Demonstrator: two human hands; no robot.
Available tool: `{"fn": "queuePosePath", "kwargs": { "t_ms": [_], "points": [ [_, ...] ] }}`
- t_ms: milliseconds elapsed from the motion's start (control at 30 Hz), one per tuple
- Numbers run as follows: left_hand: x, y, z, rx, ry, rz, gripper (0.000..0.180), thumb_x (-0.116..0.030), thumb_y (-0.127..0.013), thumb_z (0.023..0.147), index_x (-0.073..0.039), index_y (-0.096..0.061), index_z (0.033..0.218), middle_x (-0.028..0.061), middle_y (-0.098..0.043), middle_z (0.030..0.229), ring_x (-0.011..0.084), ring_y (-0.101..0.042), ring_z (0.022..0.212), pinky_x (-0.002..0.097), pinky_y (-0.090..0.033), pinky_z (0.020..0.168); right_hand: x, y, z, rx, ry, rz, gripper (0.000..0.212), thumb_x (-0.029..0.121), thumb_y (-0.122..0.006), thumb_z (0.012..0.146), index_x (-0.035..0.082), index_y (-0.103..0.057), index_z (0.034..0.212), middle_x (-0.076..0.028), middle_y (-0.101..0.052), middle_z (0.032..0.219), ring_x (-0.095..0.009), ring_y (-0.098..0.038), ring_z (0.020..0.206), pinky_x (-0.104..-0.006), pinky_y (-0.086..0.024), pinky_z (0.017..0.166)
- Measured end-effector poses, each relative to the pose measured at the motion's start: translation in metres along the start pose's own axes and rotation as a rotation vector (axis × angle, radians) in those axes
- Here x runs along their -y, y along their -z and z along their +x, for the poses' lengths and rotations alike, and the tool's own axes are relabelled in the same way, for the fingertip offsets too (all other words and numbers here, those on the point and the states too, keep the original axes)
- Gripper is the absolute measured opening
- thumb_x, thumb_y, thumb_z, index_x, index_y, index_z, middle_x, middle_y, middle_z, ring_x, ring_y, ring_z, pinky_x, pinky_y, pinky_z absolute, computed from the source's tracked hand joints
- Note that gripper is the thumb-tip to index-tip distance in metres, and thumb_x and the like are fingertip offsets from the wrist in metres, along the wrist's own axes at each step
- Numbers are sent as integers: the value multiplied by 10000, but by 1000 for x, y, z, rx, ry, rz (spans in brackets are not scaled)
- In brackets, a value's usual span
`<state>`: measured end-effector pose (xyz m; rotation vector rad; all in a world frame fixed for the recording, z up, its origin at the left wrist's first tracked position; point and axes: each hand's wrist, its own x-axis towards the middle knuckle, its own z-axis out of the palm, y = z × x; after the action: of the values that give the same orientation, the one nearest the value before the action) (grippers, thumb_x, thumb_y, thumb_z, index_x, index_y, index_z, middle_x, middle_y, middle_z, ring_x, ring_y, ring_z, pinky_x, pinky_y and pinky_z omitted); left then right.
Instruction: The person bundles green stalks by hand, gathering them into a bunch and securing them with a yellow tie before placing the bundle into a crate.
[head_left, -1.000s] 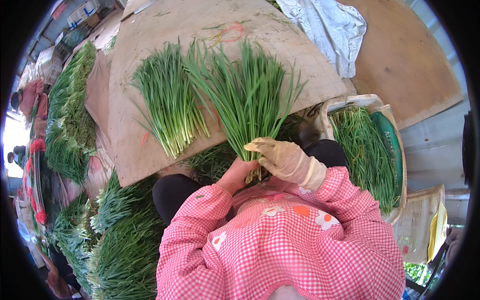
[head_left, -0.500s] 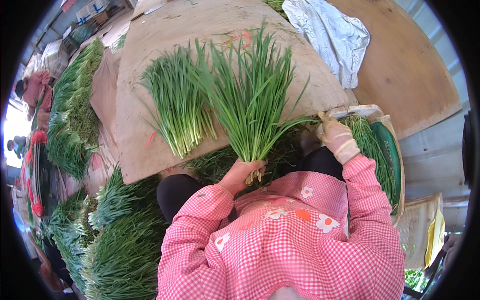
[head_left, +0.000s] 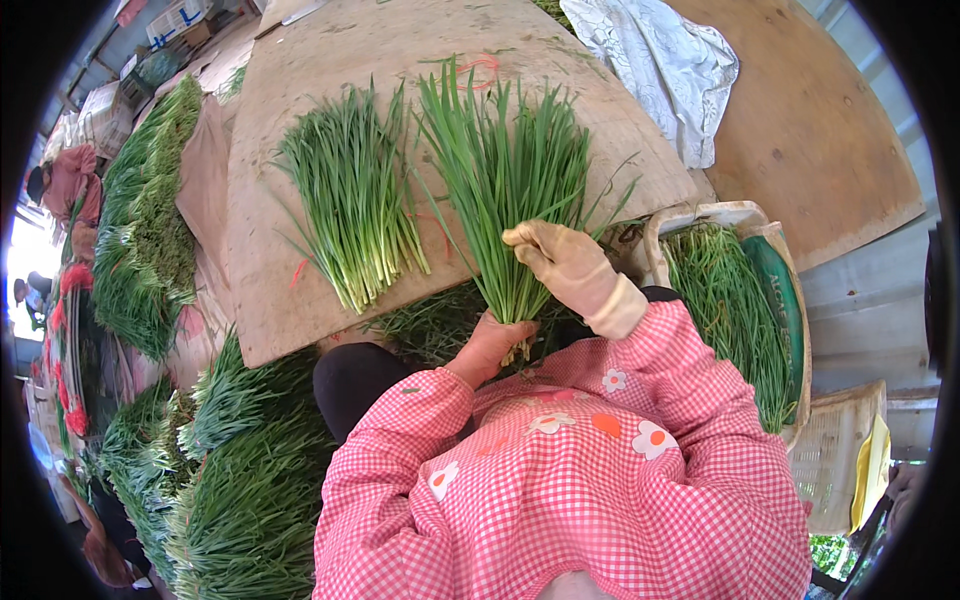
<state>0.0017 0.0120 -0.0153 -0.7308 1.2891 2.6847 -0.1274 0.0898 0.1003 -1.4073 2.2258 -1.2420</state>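
My left hand (head_left: 490, 345), bare, is closed around the pale stem ends of a bunch of garlic chives (head_left: 520, 165). The green leaves fan out upward and away from me over the near edge of the board. My right hand (head_left: 570, 265), in a pale work glove, is at the right side of this bunch, above my left hand. Its thumb and fingers are pinched together against the leaves; what lies between them is too small to make out. A second bunch of chives (head_left: 355, 195) lies on the wooden board (head_left: 270, 270), left of the held one.
A white crate (head_left: 655, 250) of loose greens stands at my right, with a green bag inside. White cloth (head_left: 655, 70) lies at the board's far right. Heaps of chives (head_left: 245, 500) fill the left. Red ties (head_left: 480, 72) lie on the board. Another person (head_left: 75, 190) is at the far left.
My right hand has moved left from beside the crate to the held bunch. The long leaf that reached toward it no longer stretches out there. My left hand keeps its grip.
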Motion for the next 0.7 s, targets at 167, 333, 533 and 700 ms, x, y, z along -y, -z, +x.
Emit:
{"fn": "queuePosePath", "kwargs": {
  "t_ms": [167,333,533,700],
  "points": [
    [2,0,-1,-3,-64,89,379,36,-620,727,-56,-543,1086,11,-594,943,126,-565,756,277,-466,683,1,-3,21,90,-226,-90,301,294,-620,804,38,-563,953,-135,-616,770,-294,-605,745,-371,-457,676],
    [2,-1,-1,-26,-65,210,396,27,-621,724,-37,-551,1109,19,-610,1002,129,-578,836,265,-459,755,-2,-5,22,99,-310,-65,232,256,-639,768,45,-565,830,-114,-598,715,-263,-596,686,-355,-450,644],
    [-6,-6,-7,-14,-27,214,397,7,-624,726,-33,-551,1115,34,-610,1015,137,-584,848,269,-461,771,-37,-21,15,16,-234,430,79,39,-554,822,52,-506,760,39,-484,678,-58,-435,629,-215,-381,579],
    [-7,-6,-7,4,68,40,345,16,-615,731,-41,-553,1065,30,-600,912,147,-578,767,292,-478,699,-34,-26,3,-96,-357,794,143,113,-628,842,87,-521,750,60,-454,661,-36,-388,605,-188,-326,548]
  ]
}}
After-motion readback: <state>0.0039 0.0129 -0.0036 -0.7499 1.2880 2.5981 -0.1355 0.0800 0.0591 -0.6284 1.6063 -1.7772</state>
